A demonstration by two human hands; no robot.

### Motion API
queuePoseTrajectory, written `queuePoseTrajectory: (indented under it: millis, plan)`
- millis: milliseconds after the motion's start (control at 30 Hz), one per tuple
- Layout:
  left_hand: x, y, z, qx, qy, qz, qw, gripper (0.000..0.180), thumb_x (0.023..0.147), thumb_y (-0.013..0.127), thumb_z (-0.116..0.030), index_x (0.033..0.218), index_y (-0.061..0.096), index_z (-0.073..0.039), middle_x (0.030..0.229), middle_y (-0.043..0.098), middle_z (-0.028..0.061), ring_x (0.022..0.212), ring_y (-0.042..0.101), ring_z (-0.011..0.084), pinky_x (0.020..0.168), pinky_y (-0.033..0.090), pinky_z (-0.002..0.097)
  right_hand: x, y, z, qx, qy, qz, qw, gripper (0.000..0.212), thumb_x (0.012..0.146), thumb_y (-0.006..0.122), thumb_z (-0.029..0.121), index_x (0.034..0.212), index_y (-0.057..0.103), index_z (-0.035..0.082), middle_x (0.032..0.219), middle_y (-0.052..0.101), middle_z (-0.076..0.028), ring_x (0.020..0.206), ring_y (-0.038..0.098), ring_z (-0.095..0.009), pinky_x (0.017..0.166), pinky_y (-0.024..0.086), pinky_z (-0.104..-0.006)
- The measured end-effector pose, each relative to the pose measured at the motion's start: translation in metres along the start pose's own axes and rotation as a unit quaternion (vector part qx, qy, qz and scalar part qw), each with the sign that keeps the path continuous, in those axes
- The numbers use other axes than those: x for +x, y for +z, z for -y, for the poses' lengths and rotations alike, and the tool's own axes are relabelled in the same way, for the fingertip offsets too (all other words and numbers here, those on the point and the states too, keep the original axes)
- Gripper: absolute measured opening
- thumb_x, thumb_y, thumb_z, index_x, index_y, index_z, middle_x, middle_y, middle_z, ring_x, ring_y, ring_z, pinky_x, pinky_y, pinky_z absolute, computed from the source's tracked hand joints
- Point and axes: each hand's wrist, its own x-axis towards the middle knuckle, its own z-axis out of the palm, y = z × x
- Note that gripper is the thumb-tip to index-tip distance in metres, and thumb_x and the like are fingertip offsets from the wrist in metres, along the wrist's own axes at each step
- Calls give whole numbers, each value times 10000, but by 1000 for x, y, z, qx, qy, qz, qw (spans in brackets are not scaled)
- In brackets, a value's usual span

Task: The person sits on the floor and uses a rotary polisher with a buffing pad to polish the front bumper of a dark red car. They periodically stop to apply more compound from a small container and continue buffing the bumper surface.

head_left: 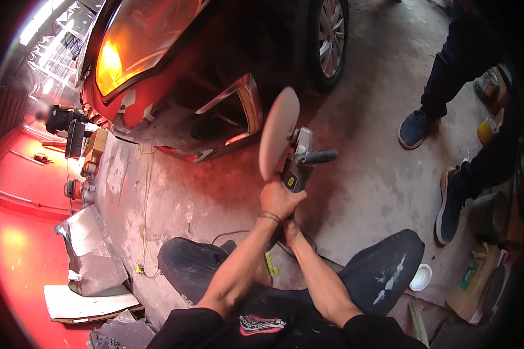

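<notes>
I hold an electric polisher [298, 166] in front of me, its large round pale pad [279, 136] turned edge-on toward the car. My left hand [280, 199] is closed around the front of the tool's body. Further back, my right hand [291, 230] is closed on its rear part, partly hidden by the left wrist. A black side handle [320, 156] sticks out to the right, with no hand on it. The pad is near the dark car's front bumper [201, 125]; whether they touch I cannot tell.
The headlight [137, 43] glows amber; a wheel [330, 38] stands beyond. At right is another person's legs and blue shoes [414, 129]. A yellow cord [145, 203] crosses the concrete floor. Panels [93, 250] lie at left; a white round container [420, 277] sits by my right knee.
</notes>
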Motion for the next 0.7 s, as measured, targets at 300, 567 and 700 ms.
queuePoseTrajectory:
  millis: [300, 567, 700]
  plan:
    - [-47, -29, -55, -215, 55, -151, 963, 651, 748, 933, -362, 1224, 659, -12, 1074, 773, 182, 986, 794, 344, 870, 621, 456, -50, 49, 110, -93, 17, 50, 994, 1055, 650, 1039, 181, 1570, 533, 73, 1459, 650, -42, 1350, 612, -199, 1163, 498, -388]
    - [7, -44, -65, -219, 84, -65, 970, 663, 775, 931, -258, 1319, 681, 30, 1182, 781, 177, 1109, 765, 253, 990, 593, 405, -37, 98, 159, -127, -55, -11, 990, 409, 826, 830, 105, 1212, 708, 46, 933, 747, -73, 777, 731, -225, 697, 607, -380]
    - [55, -51, -82, -275, 122, 17, 953, 775, 713, 934, -408, 1267, 675, 69, 1118, 791, 261, 1059, 793, 377, 959, 607, 452, -24, 122, 189, -175, -82, -91, 977, 181, 879, 737, 147, 1023, 732, 37, 747, 708, -94, 589, 680, -228, 553, 559, -375]
